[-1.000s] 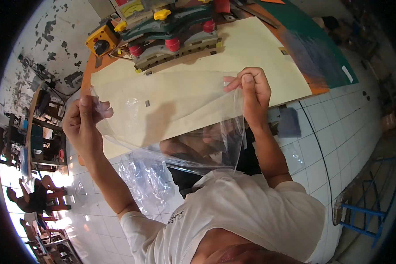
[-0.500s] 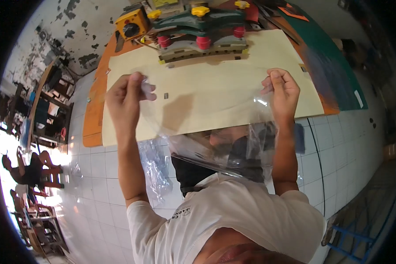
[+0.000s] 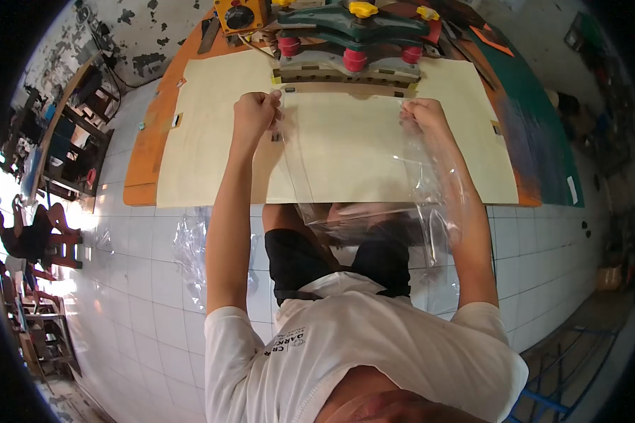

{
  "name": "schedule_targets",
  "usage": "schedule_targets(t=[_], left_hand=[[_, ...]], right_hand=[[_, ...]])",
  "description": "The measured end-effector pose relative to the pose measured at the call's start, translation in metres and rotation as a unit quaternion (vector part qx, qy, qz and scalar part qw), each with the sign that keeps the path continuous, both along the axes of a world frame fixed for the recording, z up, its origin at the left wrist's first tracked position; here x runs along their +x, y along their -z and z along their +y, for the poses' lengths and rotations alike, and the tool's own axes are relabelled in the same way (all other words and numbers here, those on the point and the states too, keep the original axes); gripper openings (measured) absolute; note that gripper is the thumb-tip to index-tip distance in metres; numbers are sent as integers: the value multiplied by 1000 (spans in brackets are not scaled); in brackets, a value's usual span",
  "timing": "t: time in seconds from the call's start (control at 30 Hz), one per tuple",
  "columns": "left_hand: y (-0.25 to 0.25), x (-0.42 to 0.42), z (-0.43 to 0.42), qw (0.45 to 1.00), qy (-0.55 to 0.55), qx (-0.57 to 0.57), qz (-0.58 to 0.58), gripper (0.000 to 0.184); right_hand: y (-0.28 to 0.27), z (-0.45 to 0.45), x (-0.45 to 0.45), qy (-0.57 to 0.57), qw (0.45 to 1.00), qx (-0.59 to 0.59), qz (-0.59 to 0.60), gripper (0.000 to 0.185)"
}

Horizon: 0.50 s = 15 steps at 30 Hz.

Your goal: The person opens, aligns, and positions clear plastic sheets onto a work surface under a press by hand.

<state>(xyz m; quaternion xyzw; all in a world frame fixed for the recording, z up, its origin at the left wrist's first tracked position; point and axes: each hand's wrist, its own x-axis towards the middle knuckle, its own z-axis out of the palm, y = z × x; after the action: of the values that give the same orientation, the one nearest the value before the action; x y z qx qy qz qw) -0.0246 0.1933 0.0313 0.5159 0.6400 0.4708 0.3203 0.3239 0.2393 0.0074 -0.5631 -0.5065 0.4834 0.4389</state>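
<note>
A clear plastic sheet (image 3: 360, 155) is stretched between my two hands over a pale yellow board, its lower part hanging past the board's front edge above my lap. My left hand (image 3: 257, 115) pinches its upper left corner. At the upper right corner, my right hand (image 3: 423, 115) grips the plastic between thumb and fingers, with loose folds hanging beside that forearm. Just beyond the sheet's top edge stands a press-like machine (image 3: 353, 42) with red cylinders and yellow knobs. Small dark pieces lie on the pale yellow board (image 3: 204, 141).
A yellow control box (image 3: 240, 15) is at the back left of the orange table (image 3: 142, 176). On the right is a green mat (image 3: 550, 155). Crumpled clear plastic (image 3: 190, 254) lies on the tiled floor. A seated person (image 3: 32, 229) is far left; blue metal frame (image 3: 564, 374), lower right.
Both hands have come closer together and moved nearer the machine, bringing the plastic sheet with them. The camera view has shifted, and the machine now appears farther right and higher.
</note>
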Motion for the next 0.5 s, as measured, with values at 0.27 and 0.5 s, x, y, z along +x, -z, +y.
schedule_targets(t=[0.27, 0.5], left_hand=[[39, -19, 51, 997, 18, -77, -2, 40], [37, -19, 59, 989, 37, -128, -63, 38]], right_hand=[[20, 42, 5, -59, 995, -8, 86, 12], [25, 53, -3, 31, 999, -10, -36, 14]])
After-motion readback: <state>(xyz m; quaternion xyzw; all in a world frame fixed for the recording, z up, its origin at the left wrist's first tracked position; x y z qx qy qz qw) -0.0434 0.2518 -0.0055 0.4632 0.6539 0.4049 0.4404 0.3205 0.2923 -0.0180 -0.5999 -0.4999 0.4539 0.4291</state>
